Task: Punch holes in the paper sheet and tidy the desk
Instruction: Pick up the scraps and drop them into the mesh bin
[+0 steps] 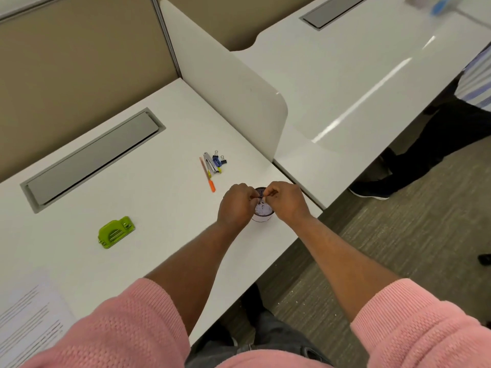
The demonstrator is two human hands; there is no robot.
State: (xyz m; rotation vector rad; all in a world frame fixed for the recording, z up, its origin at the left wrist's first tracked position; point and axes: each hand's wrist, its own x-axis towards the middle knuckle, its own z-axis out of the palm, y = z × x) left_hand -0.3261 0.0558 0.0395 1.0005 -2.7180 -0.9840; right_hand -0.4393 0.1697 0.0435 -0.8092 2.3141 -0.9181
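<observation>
Both hands meet over a small dark mesh cup [261,215] near the desk's right edge; white paper scraps lie inside it. My left hand [236,204] and my right hand [285,200] each pinch a tiny white paper scrap [261,200] between them, right above the cup's opening. A green hole punch [116,232] rests on the white desk [159,208] to the left, well apart from both hands. A printed paper sheet [29,314] lies at the desk's near left corner.
Beyond the cup lie an orange pen [207,174], a small stapler [210,163] and blue binder clips [219,160]. A grey cable tray lid [91,158] is set into the desk. A white divider [225,78] separates the neighbouring desk, where another person [438,128] stands.
</observation>
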